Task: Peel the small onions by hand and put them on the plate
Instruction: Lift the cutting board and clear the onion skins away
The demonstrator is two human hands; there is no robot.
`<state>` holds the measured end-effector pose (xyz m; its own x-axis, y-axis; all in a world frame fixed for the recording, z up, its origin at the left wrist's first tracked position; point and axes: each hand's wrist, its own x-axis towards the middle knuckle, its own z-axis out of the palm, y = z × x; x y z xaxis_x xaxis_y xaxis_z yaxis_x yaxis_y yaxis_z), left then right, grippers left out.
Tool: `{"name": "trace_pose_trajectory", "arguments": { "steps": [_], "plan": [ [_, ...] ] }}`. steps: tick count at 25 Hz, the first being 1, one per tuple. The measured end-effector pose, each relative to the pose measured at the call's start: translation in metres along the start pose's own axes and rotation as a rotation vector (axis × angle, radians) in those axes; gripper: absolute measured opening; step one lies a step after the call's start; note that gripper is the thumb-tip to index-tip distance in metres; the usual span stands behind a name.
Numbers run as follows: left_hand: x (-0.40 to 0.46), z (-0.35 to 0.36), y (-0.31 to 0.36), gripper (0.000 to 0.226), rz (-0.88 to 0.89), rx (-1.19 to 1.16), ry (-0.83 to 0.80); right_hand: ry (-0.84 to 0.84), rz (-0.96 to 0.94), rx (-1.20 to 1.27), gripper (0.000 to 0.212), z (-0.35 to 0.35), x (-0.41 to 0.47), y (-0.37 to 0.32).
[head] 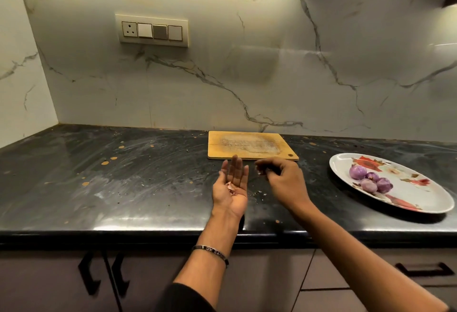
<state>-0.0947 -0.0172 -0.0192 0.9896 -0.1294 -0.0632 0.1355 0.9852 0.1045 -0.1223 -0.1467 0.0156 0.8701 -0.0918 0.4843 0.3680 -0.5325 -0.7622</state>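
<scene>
Several peeled purple small onions (pixel 370 179) lie together on a white flowered plate (pixel 425 198) at the right of the dark counter. My left hand (pixel 232 185) is held palm up over the counter with straight fingers, and bits of pinkish onion skin (pixel 231 188) lie in its palm. Just to its right my right hand (pixel 279 178) hovers with curled fingers, pinching a small pale scrap of onion skin (pixel 259 170) at its fingertips.
A wooden cutting board (pixel 252 144) lies behind my hands near the marble wall. Small skin crumbs (pixel 259 193) dot the black counter (pixel 123 175). A switch panel (pixel 152 31) sits on the wall. Drawers with black handles run below the counter edge.
</scene>
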Motion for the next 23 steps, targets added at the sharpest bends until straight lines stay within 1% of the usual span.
{"name": "trace_pose_trajectory", "arguments": {
  "steps": [2,4,5,7,8,10,11,14,15,17,19,21,23],
  "plan": [
    [0.001,-0.005,0.008,0.046,0.014,-0.009,-0.010,-0.091,0.182,-0.117,0.033,-0.003,-0.005,0.022],
    [0.001,-0.007,0.014,0.049,0.022,0.015,-0.003,-0.144,0.276,-0.133,0.032,-0.001,-0.011,0.038],
    [0.001,-0.007,0.015,0.049,0.020,0.030,-0.004,-0.138,0.270,-0.126,0.028,0.000,-0.011,0.042],
    [-0.001,-0.008,0.016,0.048,0.017,0.056,0.000,-0.123,0.199,-0.136,0.017,0.005,-0.008,0.044],
    [-0.002,-0.008,0.016,0.048,0.013,0.065,0.002,-0.106,0.168,-0.155,0.017,0.007,-0.006,0.045],
    [-0.002,-0.008,0.016,0.048,0.011,0.076,-0.003,-0.057,0.122,-0.254,0.024,0.010,-0.001,0.049],
    [-0.003,-0.008,0.017,0.049,0.015,0.076,-0.003,-0.089,0.123,-0.333,0.030,0.011,0.001,0.052],
    [-0.001,-0.009,0.018,0.050,0.029,0.082,0.000,-0.417,0.261,-0.592,0.059,0.024,0.003,0.050],
    [-0.001,-0.009,0.018,0.050,0.033,0.083,0.006,-0.481,0.244,-0.645,0.063,0.030,0.002,0.048],
    [-0.001,-0.010,0.017,0.048,0.042,0.066,0.018,-0.560,0.105,-0.663,0.060,0.040,-0.003,0.039],
    [-0.001,-0.011,0.019,0.045,0.054,0.044,0.028,-0.676,-0.064,-0.588,0.053,0.039,-0.009,0.031],
    [-0.001,-0.011,0.020,0.044,0.057,0.032,0.037,-0.771,-0.189,-0.500,0.047,0.022,-0.014,0.030],
    [-0.001,-0.011,0.019,0.044,0.053,0.025,0.047,-0.798,-0.264,-0.451,0.043,-0.003,-0.015,0.035]
  ]
}}
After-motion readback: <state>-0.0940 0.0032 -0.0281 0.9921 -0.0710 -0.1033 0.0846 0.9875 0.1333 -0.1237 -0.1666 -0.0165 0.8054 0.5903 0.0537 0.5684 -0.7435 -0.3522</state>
